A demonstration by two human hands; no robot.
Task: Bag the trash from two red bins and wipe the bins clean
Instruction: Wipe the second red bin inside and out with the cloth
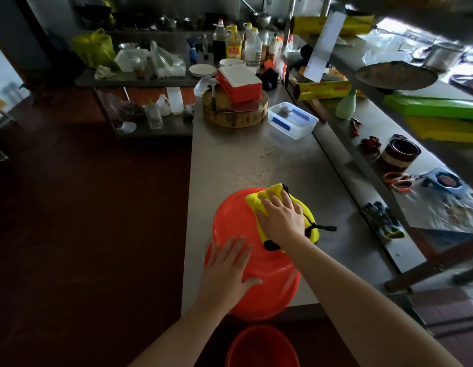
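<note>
A red bin (238,215) stands upside down on the near corner of the steel counter (246,160). A yellow cloth with black trim (259,200) lies on the bin's upturned base. My right hand (280,215) presses flat on that cloth with straight fingers. My left hand (227,271) rests flat against the bin's near side, fingers spread. The second red bin (261,345) stands on the dark floor below the counter edge, between my forearms, open side up.
Farther along the counter are a clear plastic box (292,120), a round wooden chopping block (235,112) with a red-and-white box (239,84) on it, bottles and plates. A raised shelf on the right holds gloves (383,221), scissors (398,181), a tin and foil rolls. Dark floor lies left.
</note>
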